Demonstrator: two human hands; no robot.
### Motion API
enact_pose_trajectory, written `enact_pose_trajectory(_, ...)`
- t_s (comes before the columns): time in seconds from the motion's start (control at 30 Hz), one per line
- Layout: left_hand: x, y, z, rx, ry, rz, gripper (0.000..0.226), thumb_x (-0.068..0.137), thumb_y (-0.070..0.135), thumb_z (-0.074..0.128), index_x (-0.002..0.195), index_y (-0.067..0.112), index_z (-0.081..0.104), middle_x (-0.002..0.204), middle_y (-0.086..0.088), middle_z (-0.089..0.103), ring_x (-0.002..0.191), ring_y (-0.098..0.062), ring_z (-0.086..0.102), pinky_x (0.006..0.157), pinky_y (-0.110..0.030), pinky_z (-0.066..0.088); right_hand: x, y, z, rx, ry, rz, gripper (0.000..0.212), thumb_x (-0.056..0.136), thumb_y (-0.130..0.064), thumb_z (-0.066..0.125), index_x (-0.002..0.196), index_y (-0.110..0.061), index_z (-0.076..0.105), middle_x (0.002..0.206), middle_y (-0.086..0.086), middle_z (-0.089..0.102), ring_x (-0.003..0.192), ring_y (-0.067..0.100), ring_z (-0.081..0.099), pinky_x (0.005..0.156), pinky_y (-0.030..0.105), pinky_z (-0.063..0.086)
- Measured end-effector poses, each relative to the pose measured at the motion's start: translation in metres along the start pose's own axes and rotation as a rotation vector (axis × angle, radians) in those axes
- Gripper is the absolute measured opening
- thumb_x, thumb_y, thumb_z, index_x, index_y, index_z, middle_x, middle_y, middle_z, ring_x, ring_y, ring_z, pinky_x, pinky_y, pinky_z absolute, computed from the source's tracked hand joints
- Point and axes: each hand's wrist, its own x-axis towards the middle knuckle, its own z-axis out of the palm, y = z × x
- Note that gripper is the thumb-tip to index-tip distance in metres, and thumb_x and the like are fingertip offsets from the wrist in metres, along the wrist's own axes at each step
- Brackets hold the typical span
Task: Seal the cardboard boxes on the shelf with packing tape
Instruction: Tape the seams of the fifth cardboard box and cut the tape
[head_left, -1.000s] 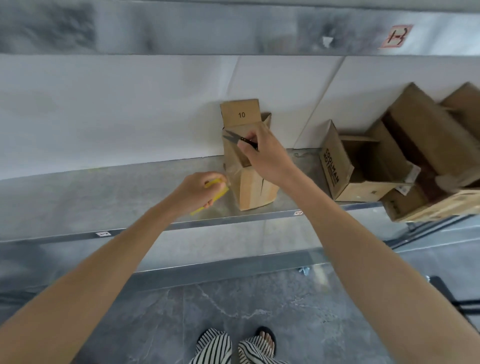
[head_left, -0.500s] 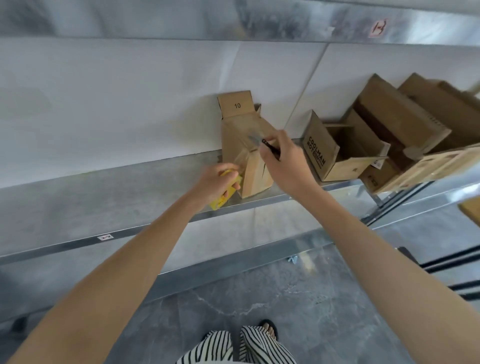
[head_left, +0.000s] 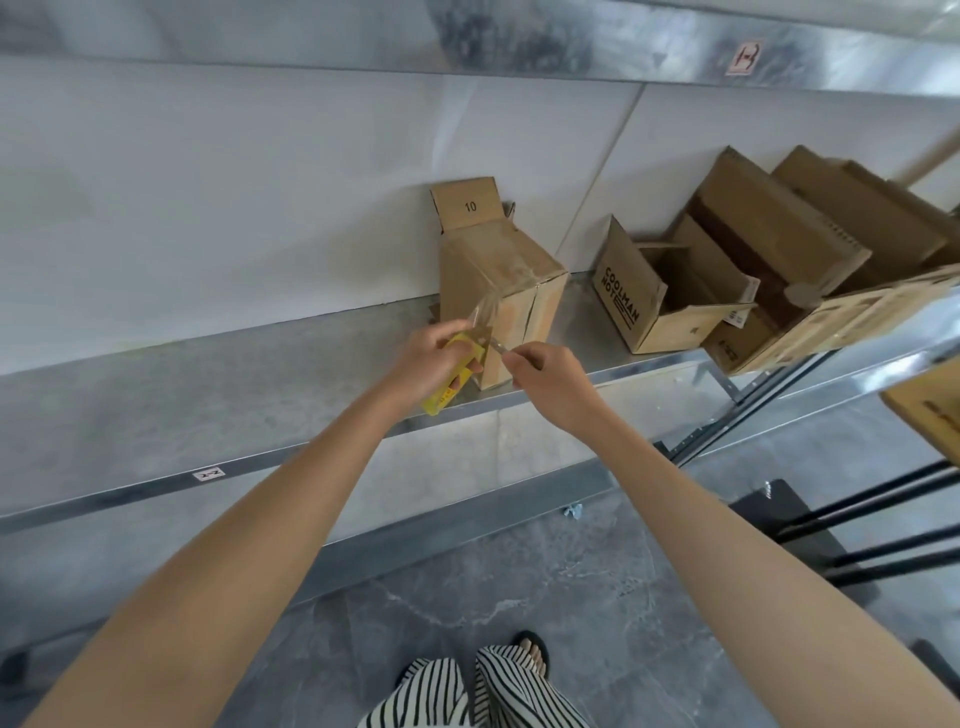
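Left hand (head_left: 434, 358) curls round a yellow dispenser (head_left: 448, 392). Right hand (head_left: 550, 379) pinches a small cutter (head_left: 497, 346), its metal tip at the clear tape (head_left: 485, 312) stretched from dispenser to box (head_left: 498, 270). That box stands on the shelf (head_left: 260, 395), near its front edge. Open boxes (head_left: 660, 301) lie further right.

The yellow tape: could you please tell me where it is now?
Head view, centre: the left hand grips the tape at the shelf's front edge, beside the box marked 10, left of the right hand's snips.
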Motion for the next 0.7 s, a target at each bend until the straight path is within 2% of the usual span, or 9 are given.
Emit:
enact_pose_trajectory(0.07, 0.001, -0.002, 0.000, 0.005, -0.013, 0.013, 0.027, 0.095, 0.010, 0.049, 0.118, 0.014, 0.062, 0.081, -0.009, 0.068, 0.071, -0.024, 0.054, 0.064, -0.029, 0.045, 0.004, -0.003, 0.002, -0.010, 0.004, 0.009, 0.020, 0.096, -0.030, 0.049, 0.086, -0.019, 0.063, 0.070, -0.006, 0.057, 0.066, 0.009, 0.050, 0.059, 0.022, 0.039)
enact_pose_trajectory(0.17, 0.001, -0.004, -0.002, 0.036, -0.025, 0.039, 0.023, 0.094, 0.012, 0.048, 0.104, 0.014, 0.068, 0.077, -0.006, 0.068, 0.054, -0.018, 0.048, 0.057, -0.027, 0.041, 0.009, -0.006, 0.004, -0.028, 0.002, 0.012, 0.021, 0.096, -0.029, 0.049, 0.083, -0.018, 0.063, 0.067, -0.006, 0.056, 0.062, 0.007, 0.048, 0.055, 0.019, 0.037)
enact_pose_trajectory(0.23, 0.002, -0.004, -0.002, 0.035, -0.028, 0.040, 0.022, 0.092, 0.011, 0.047, 0.093, 0.014, 0.069, 0.076, -0.007, 0.068, 0.049, -0.016, 0.046, 0.057, -0.027, 0.040, 0.010, -0.007, 0.006, -0.029, -0.002, 0.000, 0.022, 0.096, -0.028, 0.050, 0.083, -0.017, 0.063, 0.067, -0.006, 0.057, 0.063, 0.007, 0.048, 0.055, 0.020, 0.037)
enact_pose_trajectory(0.37, 0.003, -0.005, -0.002, 0.050, -0.051, 0.055, 0.022, 0.092, 0.010, 0.045, 0.087, 0.011, 0.067, 0.076, -0.007, 0.067, 0.044, -0.010, 0.045, 0.053, -0.025, 0.040, 0.011, -0.009, 0.005, -0.036, 0.013, -0.024, 0.024, 0.097, -0.024, 0.050, 0.086, -0.011, 0.067, 0.067, -0.005, 0.057, 0.064, 0.007, 0.050, 0.056, 0.016, 0.037)
enact_pose_trajectory(0.5, 0.004, -0.007, -0.003, 0.053, -0.035, 0.057, 0.028, 0.094, 0.012, 0.045, 0.087, 0.024, 0.069, 0.076, -0.004, 0.069, 0.042, -0.006, 0.045, 0.048, -0.022, 0.041, 0.011, -0.006, -0.005, -0.078, -0.035, -0.021, 0.022, 0.096, -0.026, 0.049, 0.084, -0.016, 0.064, 0.072, -0.003, 0.059, 0.069, 0.011, 0.051, 0.060, 0.021, 0.039)
enact_pose_trajectory(0.7, 0.011, -0.012, -0.002, 0.129, -0.029, 0.024, 0.020, 0.086, 0.021, 0.053, 0.097, 0.026, 0.069, 0.074, 0.001, 0.070, 0.046, -0.008, 0.048, 0.052, -0.022, 0.042, 0.002, 0.006, -0.033, -0.220, 0.040, -0.103, 0.014, 0.091, -0.031, 0.057, 0.084, -0.021, 0.063, 0.070, -0.005, 0.058, 0.061, 0.008, 0.049, 0.053, 0.020, 0.038)
